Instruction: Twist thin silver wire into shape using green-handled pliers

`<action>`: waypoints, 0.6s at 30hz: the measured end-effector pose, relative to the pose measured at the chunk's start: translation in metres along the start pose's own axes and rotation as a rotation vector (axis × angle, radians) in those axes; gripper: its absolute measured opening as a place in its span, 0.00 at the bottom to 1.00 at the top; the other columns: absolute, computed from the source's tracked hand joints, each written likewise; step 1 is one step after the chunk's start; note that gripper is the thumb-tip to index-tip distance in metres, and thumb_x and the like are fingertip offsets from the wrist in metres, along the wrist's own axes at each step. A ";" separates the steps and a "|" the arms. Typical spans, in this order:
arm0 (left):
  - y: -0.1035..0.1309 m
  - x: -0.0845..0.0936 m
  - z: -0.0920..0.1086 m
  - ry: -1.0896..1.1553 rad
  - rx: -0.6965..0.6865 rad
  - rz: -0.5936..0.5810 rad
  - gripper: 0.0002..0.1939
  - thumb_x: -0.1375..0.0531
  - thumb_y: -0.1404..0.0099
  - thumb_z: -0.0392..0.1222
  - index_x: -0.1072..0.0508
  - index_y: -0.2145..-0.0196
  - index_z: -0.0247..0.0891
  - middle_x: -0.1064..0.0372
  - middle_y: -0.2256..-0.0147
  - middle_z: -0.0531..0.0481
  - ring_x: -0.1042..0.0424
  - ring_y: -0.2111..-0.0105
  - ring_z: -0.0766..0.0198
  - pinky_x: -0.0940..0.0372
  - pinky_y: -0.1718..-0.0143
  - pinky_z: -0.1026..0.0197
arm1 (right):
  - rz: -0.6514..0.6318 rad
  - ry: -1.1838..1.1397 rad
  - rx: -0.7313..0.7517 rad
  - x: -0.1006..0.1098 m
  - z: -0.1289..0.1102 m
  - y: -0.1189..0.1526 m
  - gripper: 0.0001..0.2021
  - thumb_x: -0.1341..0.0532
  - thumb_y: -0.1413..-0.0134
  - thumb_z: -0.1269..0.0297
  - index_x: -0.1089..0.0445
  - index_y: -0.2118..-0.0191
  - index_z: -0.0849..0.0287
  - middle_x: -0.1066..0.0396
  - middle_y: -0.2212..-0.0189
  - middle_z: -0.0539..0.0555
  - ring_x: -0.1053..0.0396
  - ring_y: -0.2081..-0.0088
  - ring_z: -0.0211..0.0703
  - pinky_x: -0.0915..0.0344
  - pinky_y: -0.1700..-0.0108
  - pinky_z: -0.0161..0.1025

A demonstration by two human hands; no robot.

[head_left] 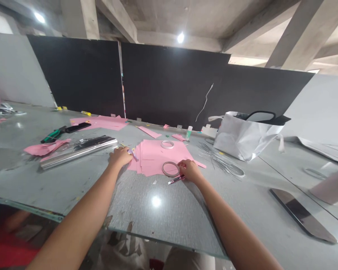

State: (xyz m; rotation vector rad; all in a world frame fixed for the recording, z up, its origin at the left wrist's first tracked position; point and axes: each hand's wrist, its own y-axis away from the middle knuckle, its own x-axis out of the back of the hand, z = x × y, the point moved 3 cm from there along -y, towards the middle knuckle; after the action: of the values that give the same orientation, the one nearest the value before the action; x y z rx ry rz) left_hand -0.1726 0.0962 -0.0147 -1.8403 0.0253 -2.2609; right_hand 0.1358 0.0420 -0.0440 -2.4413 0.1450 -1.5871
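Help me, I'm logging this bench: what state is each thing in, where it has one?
Pink sheets: flat, unevenly stacked.
White tape roll: flat on the sheets.
Brown tape roll: at the right hand, tilt unclear.
Cutter: lying down, blade extension unclear.
Silver roll: on its side.
Green tool: lying down, open or shut unclear.
Green-and-white tube: upright.
White bag: upright, creased.
Wires: loosely bunched.
Nearer phone: lying flat.

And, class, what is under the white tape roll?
Pink paper, seen around the white tape roll and through its hole. What lies directly beneath its band is covered and unseen.
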 end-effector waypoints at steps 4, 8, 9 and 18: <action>0.001 0.002 0.003 -0.076 -0.066 0.035 0.22 0.48 0.38 0.47 0.28 0.49 0.38 0.35 0.46 0.32 0.39 0.45 0.37 0.40 0.51 0.39 | 0.011 -0.020 0.016 -0.003 0.002 0.000 0.15 0.45 0.51 0.74 0.22 0.62 0.59 0.23 0.64 0.56 0.30 0.61 0.43 0.40 0.59 0.35; -0.002 0.005 -0.002 -0.125 -0.211 0.038 0.22 0.46 0.40 0.43 0.27 0.49 0.38 0.35 0.47 0.34 0.37 0.46 0.42 0.37 0.52 0.47 | 0.013 -0.043 0.020 -0.007 0.007 0.001 0.15 0.46 0.49 0.72 0.22 0.63 0.60 0.23 0.63 0.57 0.30 0.61 0.44 0.40 0.58 0.36; -0.004 0.007 -0.005 -0.121 -0.223 0.044 0.22 0.46 0.40 0.42 0.27 0.48 0.39 0.34 0.47 0.36 0.36 0.47 0.45 0.38 0.51 0.50 | 0.025 -0.052 0.016 -0.009 0.008 0.001 0.15 0.46 0.49 0.72 0.22 0.63 0.59 0.23 0.63 0.57 0.30 0.61 0.44 0.39 0.58 0.36; -0.054 0.078 -0.090 -0.112 -0.152 0.199 0.22 0.47 0.36 0.41 0.30 0.47 0.30 0.31 0.49 0.41 0.35 0.48 0.52 0.42 0.45 0.56 | 0.103 -0.111 -0.023 -0.015 0.013 0.007 0.14 0.46 0.54 0.72 0.23 0.66 0.59 0.24 0.67 0.55 0.31 0.63 0.45 0.39 0.58 0.39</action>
State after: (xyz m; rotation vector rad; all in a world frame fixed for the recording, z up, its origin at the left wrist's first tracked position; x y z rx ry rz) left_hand -0.2833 0.1233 0.0495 -1.9401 0.3547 -2.0680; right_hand 0.1419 0.0402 -0.0643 -2.4885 0.2671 -1.4120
